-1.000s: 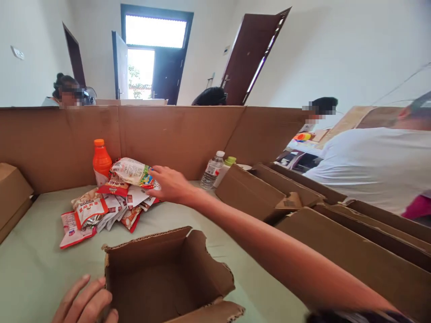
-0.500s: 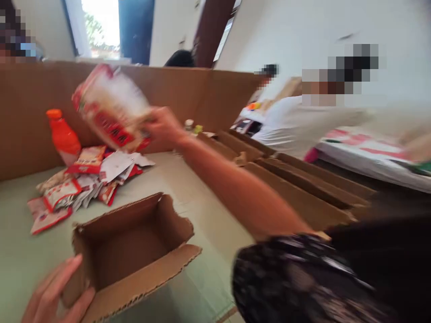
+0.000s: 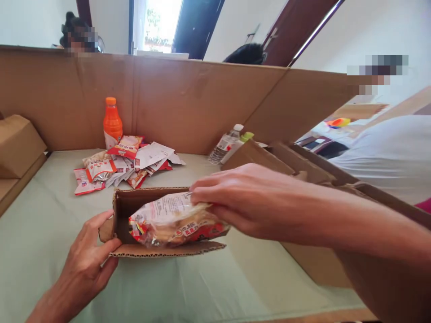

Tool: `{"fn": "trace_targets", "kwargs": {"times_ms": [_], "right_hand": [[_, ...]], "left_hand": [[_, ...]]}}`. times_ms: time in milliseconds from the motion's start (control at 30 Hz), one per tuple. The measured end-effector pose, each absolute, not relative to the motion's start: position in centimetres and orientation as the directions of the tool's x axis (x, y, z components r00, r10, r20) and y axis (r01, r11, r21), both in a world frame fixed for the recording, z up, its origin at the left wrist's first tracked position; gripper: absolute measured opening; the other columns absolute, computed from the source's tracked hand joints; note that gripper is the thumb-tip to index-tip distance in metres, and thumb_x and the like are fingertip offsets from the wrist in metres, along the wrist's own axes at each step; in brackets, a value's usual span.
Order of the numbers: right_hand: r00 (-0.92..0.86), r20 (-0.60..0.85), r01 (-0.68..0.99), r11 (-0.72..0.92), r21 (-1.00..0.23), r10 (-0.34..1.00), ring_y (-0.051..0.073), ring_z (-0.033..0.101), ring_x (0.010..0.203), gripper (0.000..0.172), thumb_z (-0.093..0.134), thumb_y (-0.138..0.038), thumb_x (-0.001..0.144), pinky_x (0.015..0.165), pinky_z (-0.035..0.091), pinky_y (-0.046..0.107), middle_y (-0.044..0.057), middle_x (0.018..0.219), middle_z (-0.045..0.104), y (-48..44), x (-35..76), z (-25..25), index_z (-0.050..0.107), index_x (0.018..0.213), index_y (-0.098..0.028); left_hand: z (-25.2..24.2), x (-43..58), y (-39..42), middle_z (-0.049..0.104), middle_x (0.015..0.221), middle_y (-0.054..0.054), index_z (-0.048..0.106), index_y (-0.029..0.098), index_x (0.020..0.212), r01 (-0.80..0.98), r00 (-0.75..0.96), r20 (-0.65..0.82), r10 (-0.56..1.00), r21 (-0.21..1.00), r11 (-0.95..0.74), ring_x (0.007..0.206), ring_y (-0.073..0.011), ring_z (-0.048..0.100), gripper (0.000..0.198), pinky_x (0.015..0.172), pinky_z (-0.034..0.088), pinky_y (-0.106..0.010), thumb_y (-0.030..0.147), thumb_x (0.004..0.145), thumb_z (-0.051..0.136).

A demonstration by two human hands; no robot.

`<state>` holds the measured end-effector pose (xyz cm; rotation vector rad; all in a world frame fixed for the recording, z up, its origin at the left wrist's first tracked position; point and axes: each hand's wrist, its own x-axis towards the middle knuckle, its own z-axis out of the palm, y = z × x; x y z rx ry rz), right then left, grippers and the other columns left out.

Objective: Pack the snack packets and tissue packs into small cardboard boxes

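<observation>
My right hand (image 3: 245,202) pinches a crinkly snack packet (image 3: 171,220) with red and white print and holds it inside a small open cardboard box (image 3: 123,204) on the pale green table. My left hand (image 3: 89,255) grips the box at its near left corner, thumb and fingers around the flap. A heap of several more snack packets (image 3: 124,163) lies behind the box, with an orange drink bottle (image 3: 112,123) standing at its far edge.
A tall cardboard screen (image 3: 188,103) walls off the back of the table. A clear water bottle (image 3: 225,143) and flattened cardboard boxes (image 3: 269,157) lie to the right, another box (image 3: 16,143) at the left. Other people sit beyond the screen and at the right.
My right hand lifted a packet off the heap, swung it over and brought it down into the box. My left hand closed on the box's corner and the view tilted down.
</observation>
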<state>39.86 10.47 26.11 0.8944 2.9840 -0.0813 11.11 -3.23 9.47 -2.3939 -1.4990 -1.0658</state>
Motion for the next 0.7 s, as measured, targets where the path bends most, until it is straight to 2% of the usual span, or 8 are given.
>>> {"fn": "trace_targets", "kwargs": {"times_ms": [100, 167, 333, 467, 533, 633, 700], "right_hand": [[-0.772, -0.310, 0.553, 0.827, 0.102, 0.555, 0.014, 0.050, 0.055, 0.016, 0.056, -0.007, 0.082, 0.054, 0.023, 0.031, 0.003, 0.068, 0.065, 10.0, 36.7, 25.4, 0.063, 0.074, -0.020], [-0.732, -0.362, 0.577, 0.808, 0.120, 0.577, 0.014, 0.050, 0.058, 0.016, 0.055, -0.009, 0.086, 0.055, 0.020, 0.031, 0.005, 0.075, 0.069, 10.0, 35.1, 24.8, 0.066, 0.078, -0.019], [-0.721, -0.349, 0.606, 0.789, 0.103, 0.599, 0.014, 0.048, 0.060, 0.018, 0.051, -0.010, 0.090, 0.057, 0.021, 0.031, 0.006, 0.081, 0.071, 10.4, 34.5, 24.0, 0.066, 0.083, -0.018], [-0.756, -0.232, 0.610, 0.787, 0.091, 0.612, 0.013, 0.045, 0.057, 0.020, 0.049, -0.015, 0.092, 0.058, 0.023, 0.032, 0.003, 0.072, 0.065, 9.7, 35.0, 25.6, 0.064, 0.079, -0.019], [-0.745, -0.230, 0.623, 0.776, 0.099, 0.627, 0.014, 0.045, 0.057, 0.020, 0.050, -0.016, 0.093, 0.058, 0.024, 0.032, 0.003, 0.070, 0.065, 9.8, 34.6, 25.9, 0.064, 0.079, -0.019], [-0.712, -0.313, 0.643, 0.763, 0.069, 0.628, 0.015, 0.053, 0.065, 0.017, 0.051, -0.011, 0.093, 0.058, 0.027, 0.030, 0.009, 0.089, 0.071, 10.6, 34.0, 23.9, 0.068, 0.092, -0.015], [-0.736, -0.397, 0.600, 0.800, -0.006, 0.548, 0.016, 0.059, 0.073, 0.019, 0.054, -0.006, 0.090, 0.060, 0.030, 0.029, 0.011, 0.104, 0.072, 11.3, 34.1, 21.7, 0.069, 0.099, -0.013]], "left_hand": [[9.2, 11.2, -3.3, 0.042, 0.156, -0.016, 0.067, 0.019, 0.104, 0.816, 0.239, 0.621, 0.746, 0.288, -0.501, 0.141, -0.0307, 0.049, 0.027, 0.105, 0.053, -0.044, 0.002, 0.091, 0.052], [8.9, 11.1, -3.3, 0.042, 0.156, -0.015, 0.067, 0.019, 0.104, 0.808, 0.240, 0.615, 0.751, 0.302, -0.506, 0.141, -0.0298, 0.049, 0.027, 0.105, 0.053, -0.043, 0.002, 0.091, 0.051], [8.4, 10.8, -3.2, 0.044, 0.156, -0.014, 0.070, 0.021, 0.103, 0.800, 0.237, 0.611, 0.755, 0.319, -0.509, 0.137, -0.0289, 0.055, 0.028, 0.101, 0.057, -0.039, 0.003, 0.091, 0.052], [8.2, 10.6, -3.0, 0.045, 0.156, -0.013, 0.070, 0.021, 0.103, 0.779, 0.231, 0.615, 0.754, 0.347, -0.522, 0.135, -0.0288, 0.057, 0.027, 0.099, 0.058, -0.038, 0.003, 0.091, 0.054], [8.2, 10.4, -2.9, 0.044, 0.156, -0.013, 0.069, 0.022, 0.105, 0.782, 0.227, 0.617, 0.753, 0.345, -0.519, 0.135, -0.0289, 0.057, 0.026, 0.099, 0.058, -0.038, 0.004, 0.092, 0.056], [8.3, 10.3, -2.8, 0.041, 0.158, -0.013, 0.068, 0.023, 0.111, 0.821, 0.196, 0.616, 0.763, 0.323, -0.471, 0.137, -0.0279, 0.054, 0.028, 0.100, 0.055, -0.038, 0.004, 0.094, 0.058], [8.3, 10.3, -2.7, 0.041, 0.158, -0.012, 0.067, 0.024, 0.113, 0.829, 0.195, 0.624, 0.756, 0.307, -0.467, 0.136, -0.0259, 0.054, 0.030, 0.100, 0.054, -0.037, 0.003, 0.095, 0.056]]}}
